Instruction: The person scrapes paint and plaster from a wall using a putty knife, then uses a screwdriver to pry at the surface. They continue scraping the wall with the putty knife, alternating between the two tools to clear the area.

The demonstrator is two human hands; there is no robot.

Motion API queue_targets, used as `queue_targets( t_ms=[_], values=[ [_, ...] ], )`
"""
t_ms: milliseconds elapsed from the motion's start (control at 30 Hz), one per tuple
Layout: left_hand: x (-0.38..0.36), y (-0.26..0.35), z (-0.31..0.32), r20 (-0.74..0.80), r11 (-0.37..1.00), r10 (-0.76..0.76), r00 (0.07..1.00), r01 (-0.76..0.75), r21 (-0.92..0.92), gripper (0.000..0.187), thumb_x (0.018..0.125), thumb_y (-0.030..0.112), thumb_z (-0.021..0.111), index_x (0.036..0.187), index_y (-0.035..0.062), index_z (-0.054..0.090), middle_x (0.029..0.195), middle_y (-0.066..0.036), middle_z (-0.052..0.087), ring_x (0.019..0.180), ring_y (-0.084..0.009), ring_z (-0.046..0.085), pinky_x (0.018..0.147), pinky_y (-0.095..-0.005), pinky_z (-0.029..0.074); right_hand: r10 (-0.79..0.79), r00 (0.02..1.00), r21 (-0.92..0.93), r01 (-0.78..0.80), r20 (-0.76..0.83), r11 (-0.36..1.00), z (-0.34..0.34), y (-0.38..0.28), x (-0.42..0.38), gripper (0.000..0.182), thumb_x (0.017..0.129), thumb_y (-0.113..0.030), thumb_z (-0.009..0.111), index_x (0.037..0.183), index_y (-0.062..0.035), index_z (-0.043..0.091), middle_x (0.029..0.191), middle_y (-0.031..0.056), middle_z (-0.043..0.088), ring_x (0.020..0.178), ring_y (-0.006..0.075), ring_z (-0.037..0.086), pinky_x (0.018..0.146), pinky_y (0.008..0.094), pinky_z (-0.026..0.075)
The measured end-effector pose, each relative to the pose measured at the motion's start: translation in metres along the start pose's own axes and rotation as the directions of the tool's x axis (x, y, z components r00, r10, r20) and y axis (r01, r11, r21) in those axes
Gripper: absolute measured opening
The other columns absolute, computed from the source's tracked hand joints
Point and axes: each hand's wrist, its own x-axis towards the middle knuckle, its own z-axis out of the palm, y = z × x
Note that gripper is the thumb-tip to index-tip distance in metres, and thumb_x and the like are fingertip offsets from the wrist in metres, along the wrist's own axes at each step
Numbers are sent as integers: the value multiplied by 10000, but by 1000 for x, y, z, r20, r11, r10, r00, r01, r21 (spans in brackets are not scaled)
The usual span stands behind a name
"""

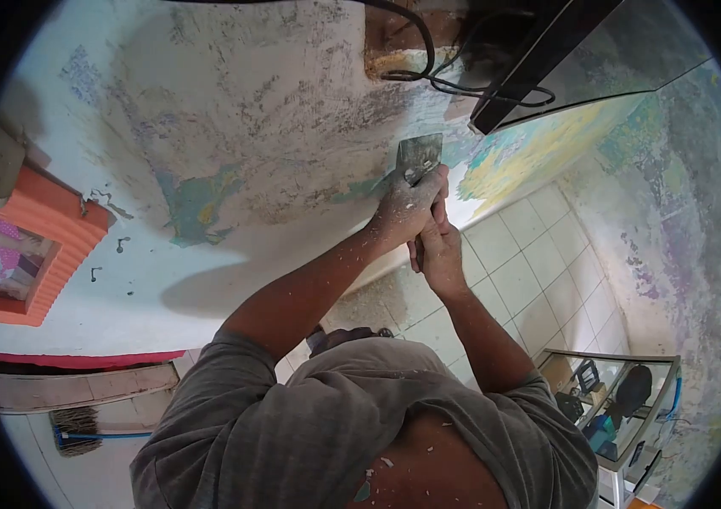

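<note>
A scraper [420, 150] with a broad metal blade lies against the peeling wall [292, 110], just below the corner of a dark panel. My left hand [403, 208] is closed around the scraper near its blade. Close below it, my right hand [443, 254] is closed around the lower part of the handle, which the fingers mostly hide. Paint flakes speckle the left hand and forearm. Beside the blade, patches of green and yellow paint show on the wall, with bare grey and whitish areas to the left.
Black cables [462, 85] dangle near a large dark glossy panel [564, 59] at the upper right. An orange-framed picture [46, 246] is at the left. A broom [76, 430] lies lower left. A glass-topped cabinet [615, 399] with various items stands lower right on the tiled floor [530, 254].
</note>
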Motion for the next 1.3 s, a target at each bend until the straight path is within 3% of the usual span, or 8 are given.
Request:
queue_targets(
  t_ms=[133, 267, 300, 367, 900, 1033, 1100, 1300],
  values=[
    [-2, -53, 2, 72, 985, 57, 996, -44, -167, 407, 1019, 283, 459, 694, 42, 502, 555, -51, 529, 519, -161, 567, 490, -298, 466, 65, 996, -97, -71, -65, 993, -10, 27, -17, 429, 1028, -335, 450, 723, -42, 519, 527, 0, 441, 439, 91, 432, 417, 247, 352],
    [-2, -43, -3, 91, 980, 159, 983, -168, 103, 386, 1015, 243, 454, 697, 25, 484, 583, -57, 519, 563, -162, 580, 510, -292, 468, -84, 996, -79, 85, 10, 993, -13, 21, -22, 409, 1025, -340, 466, 743, -47, 515, 552, 11, 458, 431, 97, 435, 397, 248, 357],
    [0, -41, -3, 64, 997, -19, 998, 24, -72, 380, 1014, 238, 449, 701, 26, 486, 587, -65, 523, 589, -162, 590, 535, -297, 476, 13, 1000, -71, -12, 12, 997, -15, 20, -15, 396, 1025, -328, 466, 743, -54, 512, 550, 11, 459, 423, 97, 428, 393, 248, 352],
    [0, -38, -2, 70, 995, 0, 998, 7, -103, 398, 1017, 257, 440, 696, 25, 489, 587, -68, 527, 590, -162, 588, 544, -304, 477, 138, 990, -20, -139, -12, 990, -11, 14, -10, 396, 1027, -326, 468, 730, -67, 505, 542, 7, 455, 412, 100, 419, 389, 249, 343],
    [8, -50, 0, 36, 991, 82, 996, -77, -108, 404, 1010, 328, 477, 728, 40, 514, 546, -51, 512, 509, -154, 542, 502, -313, 452, 55, 998, -73, -55, -9, 996, -7, 10, -13, 444, 1015, -357, 461, 688, -58, 491, 507, 18, 453, 417, 104, 425, 407, 260, 345],
    [11, -20, 2, 21, 995, 96, 995, -96, 13, 422, 1004, 345, 462, 720, 38, 516, 537, -47, 520, 491, -134, 521, 482, -308, 428, -23, 999, -8, 23, 37, 1000, -9, -7, 3, 371, 1022, -354, 447, 826, -43, 501, 513, 0, 446, 418, 86, 414, 402, 248, 333],
    [9, -33, 6, 97, 981, 191, 977, -186, -62, 419, 1006, 351, 456, 731, 41, 517, 562, -46, 534, 512, -126, 534, 496, -304, 438, -21, 999, -116, 26, 50, 993, -20, 12, -4, 556, 1026, -383, 426, 1407, 18, 364, 534, -6, 464, 404, 64, 400, 376, 219, 322],
    [0, -37, 4, 39, 1000, -7, 999, 8, -24, 378, 1011, 272, 466, 722, 31, 504, 568, -66, 516, 538, -164, 572, 514, -303, 476, 2, 1000, -40, -3, -16, 999, -13, 18, -20, 381, 1023, -386, 454, 1010, -12, 523, 533, 6, 465, 405, 81, 414, 384, 228, 341]
  ],
)
